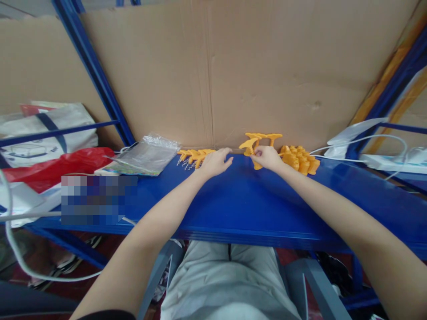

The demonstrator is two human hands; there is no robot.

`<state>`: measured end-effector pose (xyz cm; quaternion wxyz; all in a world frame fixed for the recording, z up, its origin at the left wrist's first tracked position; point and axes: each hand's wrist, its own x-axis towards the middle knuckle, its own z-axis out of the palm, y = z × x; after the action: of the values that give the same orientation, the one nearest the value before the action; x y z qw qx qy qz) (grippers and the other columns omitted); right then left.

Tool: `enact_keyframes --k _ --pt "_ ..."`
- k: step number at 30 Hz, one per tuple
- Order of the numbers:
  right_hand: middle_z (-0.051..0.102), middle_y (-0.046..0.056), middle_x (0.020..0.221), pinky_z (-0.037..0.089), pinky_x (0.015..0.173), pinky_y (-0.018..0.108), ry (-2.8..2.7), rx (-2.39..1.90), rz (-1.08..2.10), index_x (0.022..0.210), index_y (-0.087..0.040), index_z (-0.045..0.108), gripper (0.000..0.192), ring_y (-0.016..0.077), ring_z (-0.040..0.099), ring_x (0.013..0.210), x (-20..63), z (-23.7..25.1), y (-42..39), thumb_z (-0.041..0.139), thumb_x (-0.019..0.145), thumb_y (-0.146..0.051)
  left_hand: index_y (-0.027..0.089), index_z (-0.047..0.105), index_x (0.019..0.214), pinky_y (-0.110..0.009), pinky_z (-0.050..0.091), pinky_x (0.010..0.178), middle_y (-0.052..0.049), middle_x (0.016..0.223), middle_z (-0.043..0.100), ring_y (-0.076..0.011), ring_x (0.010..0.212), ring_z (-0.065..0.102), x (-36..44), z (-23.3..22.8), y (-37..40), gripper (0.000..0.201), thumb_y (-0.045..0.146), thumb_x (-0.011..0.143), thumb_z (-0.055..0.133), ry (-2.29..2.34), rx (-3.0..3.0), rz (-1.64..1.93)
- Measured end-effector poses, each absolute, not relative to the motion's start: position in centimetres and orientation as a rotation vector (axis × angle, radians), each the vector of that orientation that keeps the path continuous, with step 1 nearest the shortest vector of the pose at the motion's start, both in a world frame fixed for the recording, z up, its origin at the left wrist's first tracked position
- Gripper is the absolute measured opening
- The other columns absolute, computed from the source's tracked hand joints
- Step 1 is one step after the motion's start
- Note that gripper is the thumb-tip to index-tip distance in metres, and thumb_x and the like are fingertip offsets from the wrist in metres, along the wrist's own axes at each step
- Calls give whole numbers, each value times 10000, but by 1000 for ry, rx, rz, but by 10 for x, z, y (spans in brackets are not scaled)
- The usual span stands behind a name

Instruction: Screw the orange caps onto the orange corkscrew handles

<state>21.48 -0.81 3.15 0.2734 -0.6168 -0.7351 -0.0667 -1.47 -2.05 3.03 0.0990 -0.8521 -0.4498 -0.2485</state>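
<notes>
My right hand (267, 158) is closed on an orange plastic clip piece (251, 146) at the back of the blue shelf (233, 204), just in front of the cardboard wall. A pile of orange clip halves (300, 160) lies right beside it. My left hand (215, 162) rests on the shelf with fingers loosely spread, its fingertips next to another small heap of orange pieces (195, 155) with several small metal springs (185, 164) in front of them. A few joined orange clips (265, 137) stand against the cardboard behind my right hand.
A clear plastic bag (145, 153) lies left of the orange heap. Red and white bags (50, 164) fill the far left. A white power strip with cables (390, 160) sits at the right. Blue rack posts (96, 75) frame the cardboard backing (216, 66).
</notes>
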Motion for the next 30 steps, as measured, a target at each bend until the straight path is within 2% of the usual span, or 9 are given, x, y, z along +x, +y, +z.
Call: enact_keyframes --k 3,5,9,17,23,30 --pt "755 88 853 476 668 267 -1869 -1701 -81 852 -162 748 155 210 702 796 215 36 15 677 875 -298 168 741 960 -313 543 830 -69 901 770 -221 891 724 -20 30 -14 259 266 963 502 -1364 -2548 -614" --pt "754 90 816 504 679 274 -1860 -1702 -53 852 -164 756 185 217 713 789 211 37 28 677 885 -328 175 746 875 -312 545 812 -61 843 769 -220 858 724 -21 29 -12 286 274 962 492 -1391 -2551 -578" --pt "764 94 837 539 752 295 -1841 -1759 -17 880 -172 767 228 227 733 837 194 36 47 660 913 -371 173 762 885 -330 543 827 -73 845 774 -230 857 726 -19 31 -15 304 282 962 489 -1452 -2549 -556" --pt "759 151 1132 541 933 350 -1779 -1921 -111 1072 -178 766 272 271 700 1122 172 32 76 634 949 -381 171 760 883 -352 542 863 -92 883 775 -243 893 725 -17 33 -21 290 289 962 507 -1454 -2562 -548" --pt "724 195 1215 531 961 361 -1740 -1991 -114 1185 -138 732 345 275 679 1173 168 31 83 580 984 -373 177 753 889 -363 546 849 -77 817 761 -243 857 723 -16 30 -21 284 287 957 500 -1427 -2578 -553" --pt "716 229 1212 529 965 381 -1735 -1985 -94 1240 -101 698 376 287 675 1182 168 32 86 566 995 -353 185 757 931 -351 550 833 -82 872 777 -240 872 727 -16 27 -18 272 289 950 507 -1419 -2545 -517"
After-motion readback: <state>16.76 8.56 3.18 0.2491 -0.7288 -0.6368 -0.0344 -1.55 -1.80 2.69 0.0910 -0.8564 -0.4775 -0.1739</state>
